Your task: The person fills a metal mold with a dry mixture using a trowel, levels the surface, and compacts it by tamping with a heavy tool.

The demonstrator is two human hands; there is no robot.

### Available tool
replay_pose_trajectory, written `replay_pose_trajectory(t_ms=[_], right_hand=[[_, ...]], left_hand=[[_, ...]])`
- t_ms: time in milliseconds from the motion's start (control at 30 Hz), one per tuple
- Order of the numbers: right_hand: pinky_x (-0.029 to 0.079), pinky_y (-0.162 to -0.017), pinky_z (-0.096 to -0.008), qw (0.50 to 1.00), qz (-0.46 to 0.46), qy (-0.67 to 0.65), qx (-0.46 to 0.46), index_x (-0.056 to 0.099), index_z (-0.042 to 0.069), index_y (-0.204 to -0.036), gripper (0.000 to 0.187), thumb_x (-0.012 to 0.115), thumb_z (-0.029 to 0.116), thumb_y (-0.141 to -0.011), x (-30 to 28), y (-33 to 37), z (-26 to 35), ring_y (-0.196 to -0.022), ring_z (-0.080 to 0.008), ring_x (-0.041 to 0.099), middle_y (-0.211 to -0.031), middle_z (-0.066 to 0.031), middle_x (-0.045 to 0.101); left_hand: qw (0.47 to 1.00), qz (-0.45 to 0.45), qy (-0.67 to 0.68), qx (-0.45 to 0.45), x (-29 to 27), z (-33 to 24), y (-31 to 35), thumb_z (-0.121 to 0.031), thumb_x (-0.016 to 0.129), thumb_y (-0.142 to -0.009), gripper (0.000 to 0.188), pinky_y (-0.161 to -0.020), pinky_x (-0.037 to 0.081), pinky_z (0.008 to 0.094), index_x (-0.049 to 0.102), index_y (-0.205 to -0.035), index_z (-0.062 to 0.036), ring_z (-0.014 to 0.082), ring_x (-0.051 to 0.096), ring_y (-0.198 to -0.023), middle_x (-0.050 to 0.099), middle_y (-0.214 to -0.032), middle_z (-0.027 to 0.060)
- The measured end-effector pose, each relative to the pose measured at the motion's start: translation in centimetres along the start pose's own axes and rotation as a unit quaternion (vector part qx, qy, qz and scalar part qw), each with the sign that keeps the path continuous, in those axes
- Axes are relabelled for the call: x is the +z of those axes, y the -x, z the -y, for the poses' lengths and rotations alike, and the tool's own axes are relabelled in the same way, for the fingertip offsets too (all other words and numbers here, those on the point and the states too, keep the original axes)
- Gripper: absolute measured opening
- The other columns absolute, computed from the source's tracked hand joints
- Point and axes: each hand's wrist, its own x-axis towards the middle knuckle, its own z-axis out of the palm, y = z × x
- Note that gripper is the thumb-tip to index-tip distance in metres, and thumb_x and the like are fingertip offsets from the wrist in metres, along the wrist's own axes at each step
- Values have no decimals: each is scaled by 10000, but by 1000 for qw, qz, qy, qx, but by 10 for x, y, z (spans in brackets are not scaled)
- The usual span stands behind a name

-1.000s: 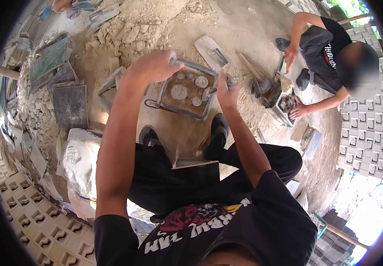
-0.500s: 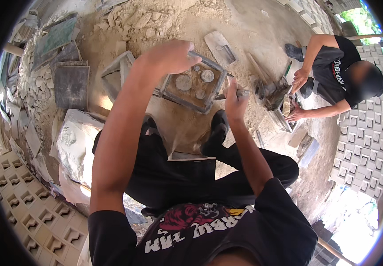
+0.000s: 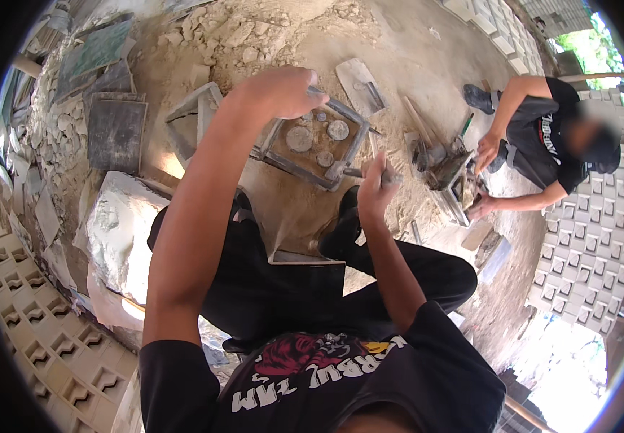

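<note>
On the floor beyond your feet lies a grey, four-sided frame filled with brown, sandy material, with round, pale pieces set in its surface. Your left hand is at the frame's far left edge; its fingertips are hidden, so whether it grips cannot be told. Your right hand, near the right corner, is closed around a slim, dark tool, its full shape unclear. The step in hand appears to be work along that corner. Moving the tool would call for a steady frame and undisturbed round pieces.
</note>
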Motion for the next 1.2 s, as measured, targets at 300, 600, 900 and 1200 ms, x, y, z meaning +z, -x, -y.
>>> replay_pose_trajectory(t_ms=[300, 600, 900, 1200], right_hand=[[271, -501, -251, 978, 81, -186, -42, 415, 118, -628, 391, 510, 125, -1007, 10, -35, -24, -538, -50, 309, -592, 53, 391], [317, -525, -219, 973, 211, -89, 14, 407, 81, -593, 376, 548, 79, -942, 38, -58, -27, -546, -43, 352, -576, 56, 374], [204, -502, -272, 969, 191, -156, 13, 327, 115, -616, 362, 506, 103, -930, 80, -74, -29, -542, -73, 283, -591, 38, 312], [288, -503, -248, 935, 272, -227, 3, 501, 15, -658, 241, 581, 67, -878, 101, -97, -22, -558, -56, 376, -614, 33, 439]], left_hand=[[998, 38, 45, 2, -11, -2, 6, -487, 537, -926, 615, -943, 476, 427, 513, -1345, -39, 343, 592, -1153, 626, -1233, 197], [998, 32, 60, 4, -2, 8, -4, -295, 549, -945, 388, -887, 478, 460, 591, -1194, -1, 378, 616, -1058, 652, -1113, 224], [999, -7, 37, 12, 3, 16, -5, -64, 531, -848, 290, -762, 492, 478, 622, -1119, -13, 399, 648, -911, 675, -940, 226], [997, -48, 40, 37, 4, 21, -6, 17, 517, -773, 319, -762, 487, 486, 625, -1072, -4, 402, 642, -912, 670, -934, 232]])
